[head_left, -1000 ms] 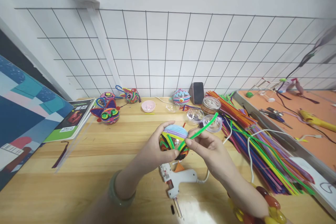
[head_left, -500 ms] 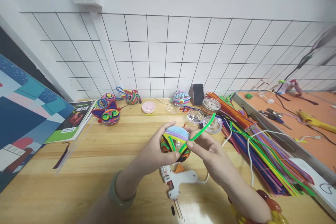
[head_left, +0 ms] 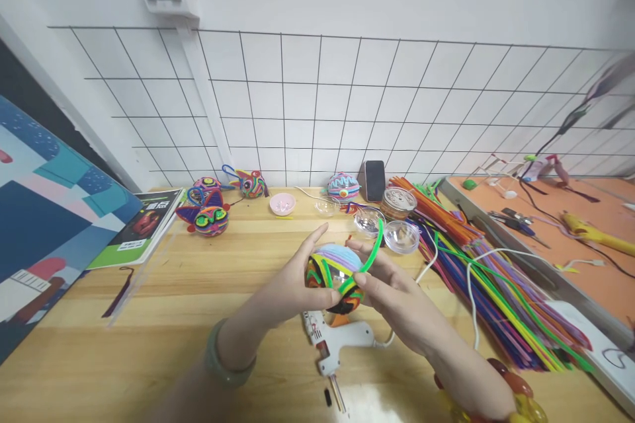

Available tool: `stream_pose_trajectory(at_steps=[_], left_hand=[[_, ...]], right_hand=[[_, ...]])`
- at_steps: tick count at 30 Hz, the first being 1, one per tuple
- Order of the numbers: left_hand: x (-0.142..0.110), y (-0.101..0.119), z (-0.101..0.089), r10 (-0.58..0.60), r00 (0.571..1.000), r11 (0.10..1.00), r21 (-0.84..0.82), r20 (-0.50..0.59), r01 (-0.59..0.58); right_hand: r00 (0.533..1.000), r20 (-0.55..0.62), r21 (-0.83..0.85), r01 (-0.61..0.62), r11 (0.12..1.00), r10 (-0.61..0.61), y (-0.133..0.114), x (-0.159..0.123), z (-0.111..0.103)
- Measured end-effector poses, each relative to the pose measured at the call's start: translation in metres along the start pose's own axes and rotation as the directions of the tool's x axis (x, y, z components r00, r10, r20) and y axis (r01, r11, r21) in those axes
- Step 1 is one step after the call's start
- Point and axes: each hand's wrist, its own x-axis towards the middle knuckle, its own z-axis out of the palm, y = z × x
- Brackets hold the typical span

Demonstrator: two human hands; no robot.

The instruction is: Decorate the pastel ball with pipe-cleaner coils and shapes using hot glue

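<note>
Between my hands is a round ball [head_left: 338, 252] covered in rows of coloured pipe cleaner, light blue and purple on top, with orange, green and black swirls lower down. A bare clear patch shows at its front. My left hand [head_left: 297, 281] is closed round the ball's left side, its thumb at the lower front. My right hand [head_left: 391, 287] pinches a bright green pipe cleaner [head_left: 376, 248] against the ball's right front; the free end curves upward. Just below the ball lies a white glue gun [head_left: 342, 338] on the table.
Bundles of pipe cleaners [head_left: 496, 291] and a white cable lie to the right. Clear plastic half-shells [head_left: 401, 236], a pink dish [head_left: 282, 204], a phone [head_left: 374, 180] and decorated balls [head_left: 211, 219] stand along the back. A magazine [head_left: 141, 225] lies left; an orange-lined tray [head_left: 555, 225] is far right.
The green pipe cleaner's free end has bent more upright and leftward, and my right hand has come closer round the ball. The view has shifted slightly.
</note>
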Motion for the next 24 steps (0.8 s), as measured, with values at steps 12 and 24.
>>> stream_pose_trajectory(at_steps=[12,24], left_hand=[[0.003,-0.001,-0.004,-0.008,0.997,0.941,-0.335,0.080,0.035],[0.011,-0.009,0.010,0.065,0.989,0.956,-0.276,-0.131,-0.099]], right_hand=[[0.996,0.033,0.150,-0.091,0.984,0.087,0.007,0.001,-0.007],[0.997,-0.077,0.243,0.022,0.970,-0.003,0.010,0.004,-0.006]])
